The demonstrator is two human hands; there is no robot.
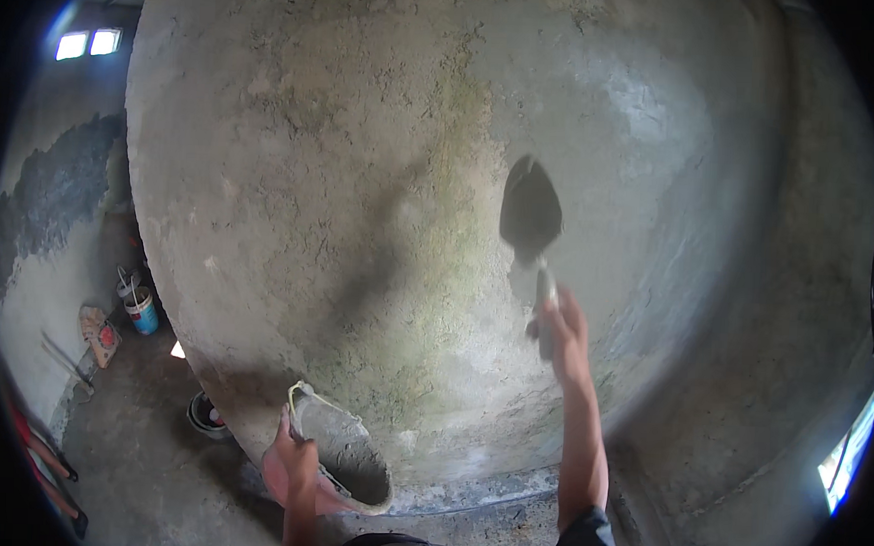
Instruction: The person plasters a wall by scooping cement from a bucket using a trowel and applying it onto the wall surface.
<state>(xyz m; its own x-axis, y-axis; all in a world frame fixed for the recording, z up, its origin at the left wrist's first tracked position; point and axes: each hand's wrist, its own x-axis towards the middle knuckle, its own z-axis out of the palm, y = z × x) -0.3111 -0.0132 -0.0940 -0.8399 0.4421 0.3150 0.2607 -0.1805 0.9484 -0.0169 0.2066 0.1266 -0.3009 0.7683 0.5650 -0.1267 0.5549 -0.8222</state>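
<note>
My right hand (562, 333) is closed round the handle of a trowel (532, 211), its leaf-shaped dark blade pointing up against the wall (363, 174). Whether the blade touches the wall or stands just off it I cannot tell. The plaster round the blade looks smooth and grey, while the wall to its left is rough and blotchy. Low on the left, my left hand (296, 458) grips the rim of a reddish bucket (328, 498), which is tilted and has a light cord at its rim. Wet grey mortar (353, 463) lies inside it.
On the floor at left stand a dark bucket (204, 417), a blue paint pail (141, 313) and a crumpled sack (98, 333). Another person's legs (50, 466) show at the far left edge. A ledge (478, 488) runs along the wall's foot.
</note>
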